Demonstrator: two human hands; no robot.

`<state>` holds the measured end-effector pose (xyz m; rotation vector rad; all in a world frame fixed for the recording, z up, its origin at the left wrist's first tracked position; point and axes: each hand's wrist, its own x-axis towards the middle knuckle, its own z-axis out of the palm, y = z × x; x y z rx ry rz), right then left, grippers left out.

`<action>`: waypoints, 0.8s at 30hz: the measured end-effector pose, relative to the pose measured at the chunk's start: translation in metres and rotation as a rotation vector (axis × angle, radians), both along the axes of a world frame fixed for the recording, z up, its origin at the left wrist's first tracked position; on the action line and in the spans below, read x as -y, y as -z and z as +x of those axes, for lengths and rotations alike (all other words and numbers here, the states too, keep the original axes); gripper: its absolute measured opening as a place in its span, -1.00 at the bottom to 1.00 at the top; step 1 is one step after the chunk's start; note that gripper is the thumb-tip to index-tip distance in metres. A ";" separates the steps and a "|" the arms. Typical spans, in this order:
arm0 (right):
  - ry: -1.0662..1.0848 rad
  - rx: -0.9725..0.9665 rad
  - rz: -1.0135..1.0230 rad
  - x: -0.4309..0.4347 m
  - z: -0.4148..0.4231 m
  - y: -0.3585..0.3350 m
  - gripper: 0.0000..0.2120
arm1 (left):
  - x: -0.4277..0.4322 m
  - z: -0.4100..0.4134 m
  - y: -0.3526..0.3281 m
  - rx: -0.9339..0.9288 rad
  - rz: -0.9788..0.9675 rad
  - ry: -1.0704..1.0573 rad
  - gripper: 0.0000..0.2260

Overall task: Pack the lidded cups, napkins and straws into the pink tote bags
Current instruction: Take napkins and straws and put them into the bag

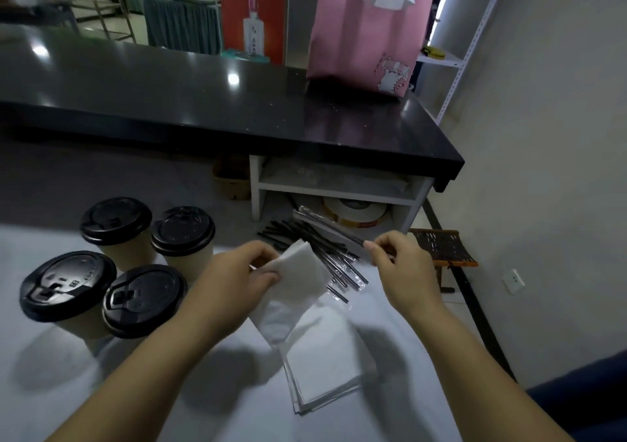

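Left hand (pixel 237 272) pinches a white folded paper napkin (pixel 298 282) at centre; right hand (pixel 400 265) pinches a clear-wrapped black straw (pixel 325 226). Best to hold both firmly, lifting toward the pink paper tote bag (pixel 366 34) at one o'clock.

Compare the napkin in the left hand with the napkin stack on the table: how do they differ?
The held napkin is pinched near one corner by the left hand and lifted. The napkin stack lies flat on the white table. The held napkin hangs tilted and bends, while the stack is squared, with several layered edges showing. Both are white and roughly square.
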<state>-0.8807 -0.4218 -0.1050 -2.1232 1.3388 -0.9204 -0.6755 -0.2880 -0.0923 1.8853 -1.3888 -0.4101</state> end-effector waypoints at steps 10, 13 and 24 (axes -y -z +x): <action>-0.288 0.154 -0.171 -0.063 0.098 -0.049 -0.90 | -0.083 0.084 -0.083 0.247 -0.227 -0.131 -0.87; -0.357 0.180 -0.197 -0.094 0.137 -0.063 -0.92 | -0.127 0.124 -0.095 0.298 -0.242 -0.176 -0.86; -0.458 0.268 -0.288 -0.234 0.290 -0.097 -0.88 | -0.297 0.273 -0.111 0.444 -0.264 -0.326 -0.93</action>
